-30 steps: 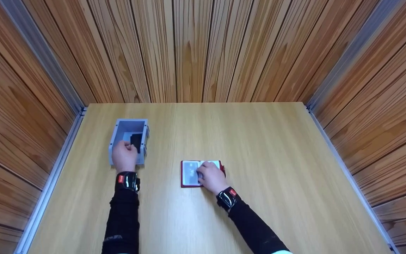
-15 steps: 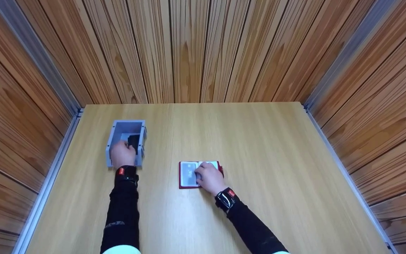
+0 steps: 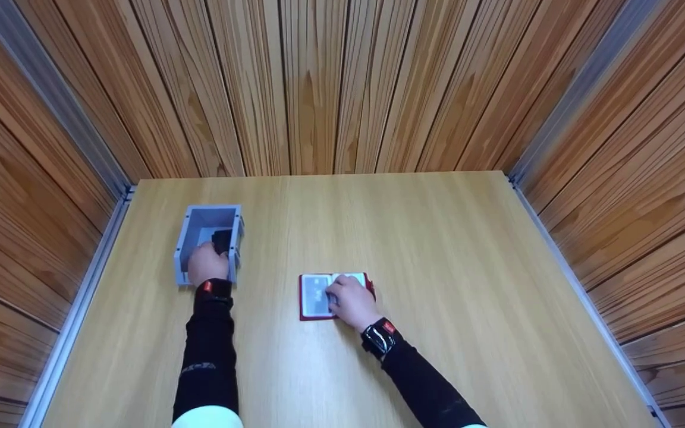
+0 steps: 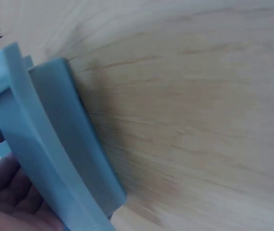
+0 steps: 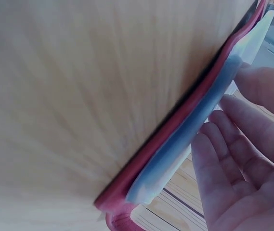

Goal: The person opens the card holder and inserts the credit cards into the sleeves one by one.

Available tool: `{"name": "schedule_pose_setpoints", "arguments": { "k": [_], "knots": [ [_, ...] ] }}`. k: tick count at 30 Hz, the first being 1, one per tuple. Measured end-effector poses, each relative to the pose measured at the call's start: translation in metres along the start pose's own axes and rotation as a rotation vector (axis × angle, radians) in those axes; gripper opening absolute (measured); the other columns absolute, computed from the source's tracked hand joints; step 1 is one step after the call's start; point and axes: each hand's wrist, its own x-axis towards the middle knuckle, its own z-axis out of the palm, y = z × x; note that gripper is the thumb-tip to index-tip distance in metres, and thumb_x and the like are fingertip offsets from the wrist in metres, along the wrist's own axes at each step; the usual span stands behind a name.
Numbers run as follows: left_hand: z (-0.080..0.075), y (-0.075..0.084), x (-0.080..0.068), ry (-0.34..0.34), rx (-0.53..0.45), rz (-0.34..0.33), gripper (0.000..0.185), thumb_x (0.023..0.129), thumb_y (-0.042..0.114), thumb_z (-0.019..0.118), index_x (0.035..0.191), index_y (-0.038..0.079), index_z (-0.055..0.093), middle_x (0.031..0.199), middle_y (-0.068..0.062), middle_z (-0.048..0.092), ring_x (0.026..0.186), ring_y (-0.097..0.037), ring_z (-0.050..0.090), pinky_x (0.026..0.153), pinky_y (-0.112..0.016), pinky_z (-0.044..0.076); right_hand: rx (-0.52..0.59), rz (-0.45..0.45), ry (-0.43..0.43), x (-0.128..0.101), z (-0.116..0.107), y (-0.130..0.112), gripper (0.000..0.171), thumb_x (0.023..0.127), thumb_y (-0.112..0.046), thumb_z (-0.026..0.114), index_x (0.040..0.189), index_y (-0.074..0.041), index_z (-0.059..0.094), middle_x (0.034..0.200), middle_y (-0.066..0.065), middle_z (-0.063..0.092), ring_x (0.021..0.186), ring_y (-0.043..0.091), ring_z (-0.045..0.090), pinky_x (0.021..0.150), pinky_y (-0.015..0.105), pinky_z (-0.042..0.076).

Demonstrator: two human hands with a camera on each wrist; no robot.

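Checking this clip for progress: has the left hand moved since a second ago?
Yes. The left hand has gone deeper into the blue-grey box, further past its near wall, toward the black item inside.

One table (image 3: 437,249) carries everything. On it stands one box (image 3: 183,238), grey-blue and open at the top, and inside it shows one black item (image 3: 221,239); whether more lie under it cannot be told. One red card holder (image 3: 304,297) lies open on the table, with two clear sleeves showing, one on each side of its fold. Two hands are in view: one left hand (image 3: 206,263) at the box and one right hand (image 3: 349,303) on the holder. Each wrist bears one black band, two in all. Three wood-panelled walls surround the table.
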Motion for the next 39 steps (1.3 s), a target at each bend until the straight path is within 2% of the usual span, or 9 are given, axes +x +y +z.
{"name": "schedule_pose_setpoints", "arguments": {
  "k": [7, 12, 19, 23, 30, 39],
  "knots": [
    [-0.0015, -0.0043, 0.0065, -0.066, 0.07, 0.046, 0.034, 0.095, 0.013, 0.058, 0.123, -0.006, 0.06, 0.12, -0.029, 0.062, 0.11, -0.046, 0.058, 0.089, -0.059, 0.046, -0.003, -0.002, 0.003, 0.001, -0.0004, -0.001, 0.029, 0.079, -0.017, 0.081, 0.105, -0.008, 0.074, 0.1, 0.005, 0.063, 0.089, 0.022, 0.06, 0.078, 0.034, 0.052],
    [-0.0039, -0.005, 0.0076, -0.101, 0.092, 0.093, 0.036, 0.094, 0.01, 0.055, 0.126, -0.007, 0.059, 0.122, -0.03, 0.061, 0.111, -0.046, 0.058, 0.09, -0.058, 0.045, -0.005, -0.004, 0.008, 0.0014, -0.0008, -0.0011, 0.028, 0.079, -0.017, 0.081, 0.105, -0.008, 0.074, 0.099, 0.005, 0.063, 0.089, 0.022, 0.06, 0.078, 0.034, 0.052],
    [-0.0037, -0.0057, 0.0072, -0.09, 0.104, 0.092, 0.03, 0.093, 0.008, 0.054, 0.117, -0.008, 0.063, 0.116, -0.03, 0.063, 0.106, -0.047, 0.059, 0.088, -0.058, 0.046, 0.001, -0.01, -0.001, 0.0014, -0.0003, -0.0009, 0.028, 0.079, -0.018, 0.081, 0.104, -0.008, 0.074, 0.099, 0.005, 0.063, 0.089, 0.022, 0.06, 0.078, 0.034, 0.051],
    [-0.0027, -0.0058, 0.008, -0.094, 0.088, 0.084, 0.035, 0.094, 0.011, 0.053, 0.124, -0.006, 0.061, 0.122, -0.028, 0.062, 0.111, -0.045, 0.058, 0.09, -0.058, 0.045, 0.002, -0.012, 0.011, 0.0009, -0.0009, -0.0006, 0.027, 0.078, -0.016, 0.081, 0.103, -0.008, 0.075, 0.098, 0.005, 0.063, 0.09, 0.022, 0.06, 0.078, 0.035, 0.051],
    [-0.0027, -0.0067, 0.0074, -0.099, 0.062, 0.055, 0.035, 0.096, 0.011, 0.052, 0.125, -0.006, 0.061, 0.123, -0.028, 0.061, 0.113, -0.046, 0.057, 0.092, -0.057, 0.044, 0.007, -0.007, 0.001, 0.0003, -0.0003, -0.0004, 0.029, 0.078, -0.016, 0.081, 0.104, -0.008, 0.075, 0.1, 0.005, 0.063, 0.091, 0.023, 0.06, 0.079, 0.035, 0.052],
    [-0.0058, -0.0032, 0.0033, -0.017, -0.027, 0.056, 0.032, 0.095, 0.006, 0.053, 0.123, -0.009, 0.061, 0.12, -0.03, 0.061, 0.112, -0.047, 0.056, 0.094, -0.056, 0.044, -0.004, -0.013, 0.015, -0.0003, 0.0008, -0.0001, 0.027, 0.079, -0.017, 0.081, 0.104, -0.008, 0.075, 0.099, 0.005, 0.063, 0.089, 0.022, 0.06, 0.078, 0.035, 0.052]
  ]
}}
